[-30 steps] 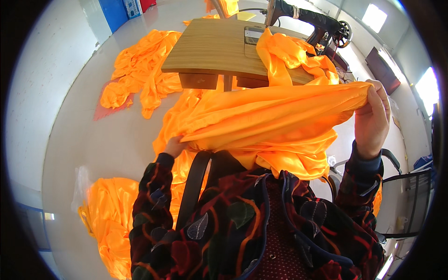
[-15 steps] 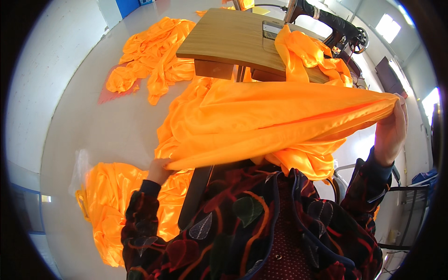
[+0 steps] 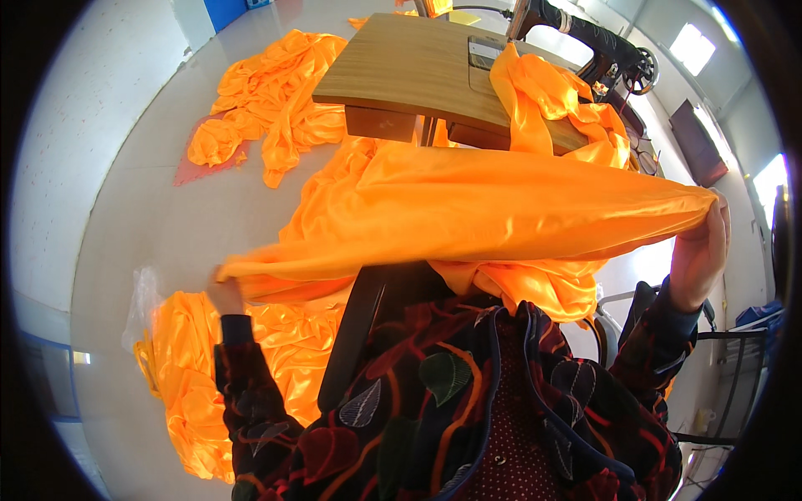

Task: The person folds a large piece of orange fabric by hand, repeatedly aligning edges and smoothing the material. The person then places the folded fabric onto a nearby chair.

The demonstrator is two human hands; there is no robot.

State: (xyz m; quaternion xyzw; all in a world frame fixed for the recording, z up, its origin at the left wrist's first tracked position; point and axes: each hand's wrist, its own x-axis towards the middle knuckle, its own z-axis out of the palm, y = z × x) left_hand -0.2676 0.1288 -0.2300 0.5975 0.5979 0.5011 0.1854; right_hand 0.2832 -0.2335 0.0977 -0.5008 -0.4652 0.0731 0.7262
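Note:
A shiny orange satin cloth (image 3: pixel 468 204) is stretched sideways in front of me between my two hands. My left hand (image 3: pixel 224 292) grips its left end; the fingers are closed and a little blurred. At the far right, my right hand (image 3: pixel 703 250) pinches the other end between thumb and fingers, with the arm held out. The cloth narrows toward both hands and sags in folds in between. More of it hangs down over my lap, and part lies bunched toward the table.
A wooden sewing table (image 3: pixel 401 67) stands ahead, with a black sewing machine (image 3: pixel 585 37) and bunched orange fabric (image 3: pixel 543 92) on it. Orange heaps lie on the floor at far left (image 3: pixel 284 92) and near left (image 3: pixel 196 376), the latter beside a clear plastic bag (image 3: pixel 144 309).
My left hand has moved left and slightly up with its end of the cloth, pulling it out longer and flatter. My right hand has stayed nearly still.

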